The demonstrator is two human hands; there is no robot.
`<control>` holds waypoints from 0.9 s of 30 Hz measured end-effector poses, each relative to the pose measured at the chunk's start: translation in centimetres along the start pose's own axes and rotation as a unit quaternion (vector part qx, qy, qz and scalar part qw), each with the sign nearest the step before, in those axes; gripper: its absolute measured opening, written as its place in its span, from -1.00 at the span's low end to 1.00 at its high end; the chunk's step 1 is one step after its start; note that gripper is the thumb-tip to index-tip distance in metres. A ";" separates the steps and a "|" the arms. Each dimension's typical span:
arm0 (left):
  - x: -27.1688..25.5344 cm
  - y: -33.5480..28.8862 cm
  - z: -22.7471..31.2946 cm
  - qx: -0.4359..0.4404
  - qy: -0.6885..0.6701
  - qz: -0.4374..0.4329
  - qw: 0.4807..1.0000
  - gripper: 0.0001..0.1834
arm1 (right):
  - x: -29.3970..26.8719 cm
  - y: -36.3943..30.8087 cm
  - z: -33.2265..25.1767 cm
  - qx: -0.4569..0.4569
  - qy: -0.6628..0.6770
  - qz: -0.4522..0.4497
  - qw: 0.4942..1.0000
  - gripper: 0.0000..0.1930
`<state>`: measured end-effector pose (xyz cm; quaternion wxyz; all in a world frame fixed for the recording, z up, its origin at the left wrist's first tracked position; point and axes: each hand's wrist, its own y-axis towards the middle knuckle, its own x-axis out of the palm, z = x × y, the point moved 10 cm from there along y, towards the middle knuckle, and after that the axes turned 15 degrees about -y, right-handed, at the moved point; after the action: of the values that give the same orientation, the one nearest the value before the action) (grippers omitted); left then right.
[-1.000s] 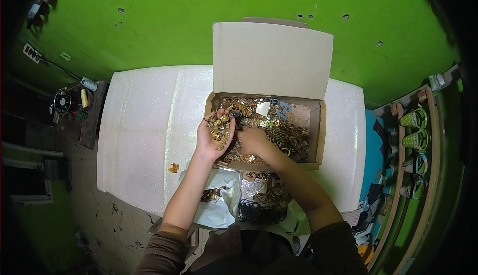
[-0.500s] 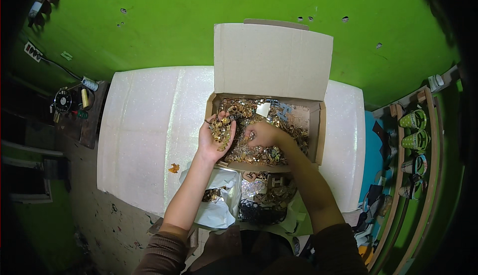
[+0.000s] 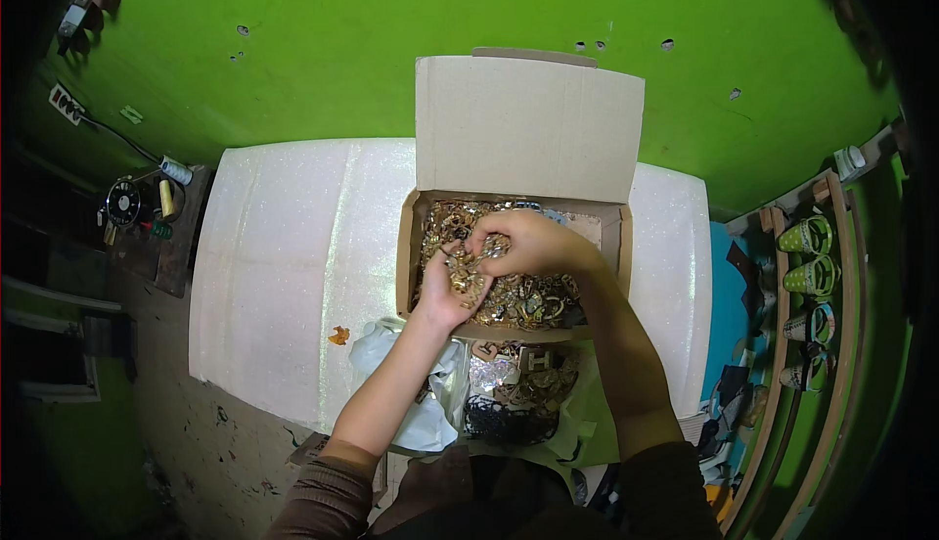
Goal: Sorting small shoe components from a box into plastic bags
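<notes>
My left hand (image 3: 450, 293) is palm up and cupped over the box, holding a heap of small gold-coloured metal pieces (image 3: 468, 272). Over that palm comes my right hand (image 3: 536, 243), its thumb and fingers bent in a pinch at the heap; what they grip is too small to make out. Beneath both hands stands an open cardboard box (image 3: 405, 247), its lid (image 3: 528, 129) raised at the back. Many gold and silver-coloured trinkets (image 3: 536, 307) fill it, and my right hand and forearm hide part of them.
A white, glittery cover (image 3: 274, 266) lies under the box. Nearer me are a pale plastic bag (image 3: 425, 427) and a container of dark and gold trinkets (image 3: 514, 418). An orange scrap (image 3: 339, 336) lies to the left. Shoes hang on a wooden rack (image 3: 833, 344) at right.
My right hand has moved up and left from the trinkets in the box to my left palm. My left hand has shifted slightly right and down, still holding the metal pieces.
</notes>
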<state>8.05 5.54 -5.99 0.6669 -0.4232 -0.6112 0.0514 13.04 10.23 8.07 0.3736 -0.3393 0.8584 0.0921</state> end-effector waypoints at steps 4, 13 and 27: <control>0.0 0.4 -1.6 -0.043 -0.005 -0.018 0.999 -0.60 | 1.5 0.7 -1.8 -0.019 -0.071 -0.021 0.997 -0.75; 1.1 -0.4 -2.1 -0.058 -0.039 -0.041 0.997 -0.66 | 0.7 0.4 -1.3 -0.001 -0.049 -0.019 0.999 -0.76; 6.4 -2.2 -2.9 -0.040 -0.089 -0.105 0.990 -0.76 | 4.6 -5.7 12.4 0.251 0.594 0.199 0.737 -0.73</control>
<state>11.15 6.38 0.66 0.5940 -0.3769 -0.7107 -0.0056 21.68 8.67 -3.30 -0.1679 -0.0405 0.9457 -0.2753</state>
